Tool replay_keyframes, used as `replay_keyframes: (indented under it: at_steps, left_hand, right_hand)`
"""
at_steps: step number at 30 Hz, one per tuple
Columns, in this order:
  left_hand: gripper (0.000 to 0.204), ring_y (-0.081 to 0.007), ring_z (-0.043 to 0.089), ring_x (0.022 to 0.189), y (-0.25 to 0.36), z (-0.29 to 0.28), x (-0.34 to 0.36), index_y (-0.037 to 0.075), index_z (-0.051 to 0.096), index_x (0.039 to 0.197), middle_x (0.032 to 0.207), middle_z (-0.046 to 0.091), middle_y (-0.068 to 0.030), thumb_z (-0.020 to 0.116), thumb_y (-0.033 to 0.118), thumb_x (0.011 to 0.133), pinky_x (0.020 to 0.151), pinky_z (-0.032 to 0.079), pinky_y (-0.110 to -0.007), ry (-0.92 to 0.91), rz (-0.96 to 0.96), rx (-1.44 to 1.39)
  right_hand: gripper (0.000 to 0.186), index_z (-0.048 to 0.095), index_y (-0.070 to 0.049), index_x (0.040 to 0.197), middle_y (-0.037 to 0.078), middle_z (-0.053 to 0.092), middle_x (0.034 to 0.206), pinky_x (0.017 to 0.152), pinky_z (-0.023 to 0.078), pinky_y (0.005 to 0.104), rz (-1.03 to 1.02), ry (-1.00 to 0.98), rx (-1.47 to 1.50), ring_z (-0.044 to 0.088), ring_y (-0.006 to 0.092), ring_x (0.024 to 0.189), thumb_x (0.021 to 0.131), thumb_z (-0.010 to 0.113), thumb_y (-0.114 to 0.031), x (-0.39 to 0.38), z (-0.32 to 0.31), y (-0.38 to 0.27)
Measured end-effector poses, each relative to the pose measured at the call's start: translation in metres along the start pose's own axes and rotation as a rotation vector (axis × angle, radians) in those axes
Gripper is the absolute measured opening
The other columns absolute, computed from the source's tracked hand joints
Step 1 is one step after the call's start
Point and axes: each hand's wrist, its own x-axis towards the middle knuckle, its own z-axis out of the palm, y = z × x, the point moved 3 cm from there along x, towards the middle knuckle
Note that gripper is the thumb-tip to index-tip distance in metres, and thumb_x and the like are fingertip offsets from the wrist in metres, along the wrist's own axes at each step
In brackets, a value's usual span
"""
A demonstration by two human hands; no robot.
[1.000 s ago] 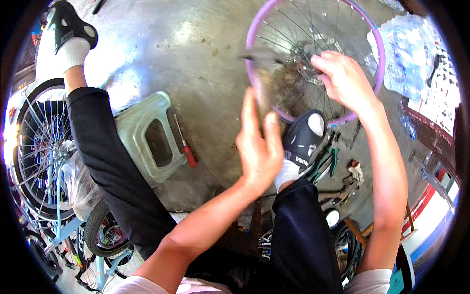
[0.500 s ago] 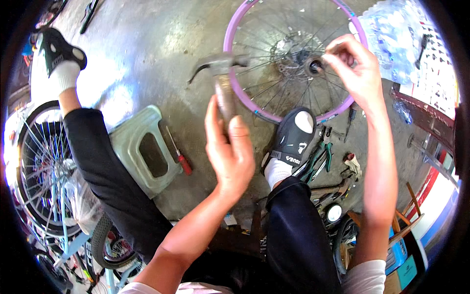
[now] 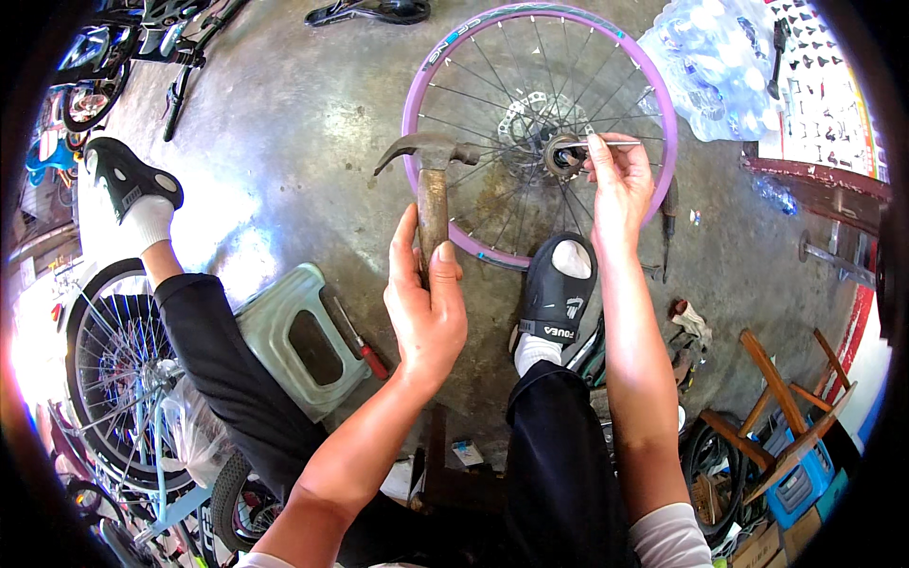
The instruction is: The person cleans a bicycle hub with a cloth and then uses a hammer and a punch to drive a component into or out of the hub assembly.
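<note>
My left hand [image 3: 428,317] is wrapped round the wooden handle of a claw hammer [image 3: 433,199], whose head points up, left of the wheel hub. A bicycle wheel with a purple rim [image 3: 411,114] and black spokes lies flat on the floor. Between the fingertips of my right hand [image 3: 622,194] is a thin metal rod [image 3: 620,143], held nearly level across the hub [image 3: 565,156]. Its left end lies over the round hub opening; whether it touches cannot be made out. The hammer head is apart from the rod.
My shoe [image 3: 559,289] stands at the rim's near edge. A pale green stool [image 3: 270,317] and a red-handled screwdriver [image 3: 371,356] are on the left. Wrapped plastic bottles [image 3: 710,71] lie far right, a wooden frame [image 3: 772,383] near right. Bicycles [image 3: 118,369] crowd the left.
My right hand has moved left and down over the hub, and the rod now shows clearly in it. The hammer has stayed upright in my left hand. The view has shifted.
</note>
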Motion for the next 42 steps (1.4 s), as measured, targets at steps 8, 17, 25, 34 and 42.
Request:
replay_keyframes:
  at_steps: [8,17,25,34,42]
  left_hand:
    - [0.054,-0.0025,0.045,0.059,-0.001,0.000,-0.007,0.006,0.036,0.160,0.078,0.056,0.0024,0.055,0.017,0.111,0.051,0.037,-0.021,-0.020,-0.047,0.023]
    - [0.051,-0.0048,0.050,0.068,0.015,-0.010,0.009,0.003,0.044,0.156,0.082,0.060,0.0009,0.059,0.014,0.108,0.061,0.042,-0.023,-0.090,0.047,0.190]
    - [0.050,-0.0055,0.051,0.071,0.037,-0.009,0.042,0.003,0.047,0.154,0.081,0.060,0.0003,0.061,0.014,0.107,0.063,0.042,-0.024,-0.122,0.161,0.266]
    - [0.040,-0.0415,0.075,0.089,0.118,0.019,0.097,0.000,0.064,0.134,0.100,0.074,-0.0262,0.069,0.016,0.097,0.078,0.057,-0.043,-0.250,0.554,0.346]
    - [0.039,-0.0123,0.065,0.078,0.164,0.043,0.125,0.004,0.069,0.136,0.086,0.074,-0.0068,0.072,0.017,0.099,0.074,0.054,-0.033,-0.468,0.692,0.529]
  right_hand:
    - [0.014,0.067,-0.004,0.102,-0.001,0.066,0.085,0.068,0.049,0.0238,-0.135,-0.068,-0.221,0.059,0.0058,0.074,0.097,0.077,-0.012,0.011,0.002,-0.007]
    - [0.015,0.068,-0.004,0.099,0.001,0.070,0.084,0.070,0.052,0.0253,-0.126,-0.205,-0.315,0.064,0.0059,0.076,0.095,0.079,-0.012,0.027,0.005,-0.017]
    - [0.014,0.068,-0.003,0.098,0.004,0.072,0.081,0.070,0.054,0.0305,-0.184,-0.384,-0.431,0.066,0.0115,0.073,0.093,0.077,-0.012,0.040,0.012,-0.031]
    - [0.017,0.067,-0.002,0.099,0.007,0.072,0.082,0.069,0.051,0.0323,-0.178,-0.545,-0.482,0.064,0.0143,0.073,0.093,0.077,-0.015,0.048,0.019,-0.033]
    - [0.020,0.066,-0.002,0.098,0.010,0.070,0.081,0.072,0.051,0.0356,-0.193,-0.629,-0.592,0.064,0.0188,0.074,0.093,0.075,-0.018,0.050,0.028,-0.041]
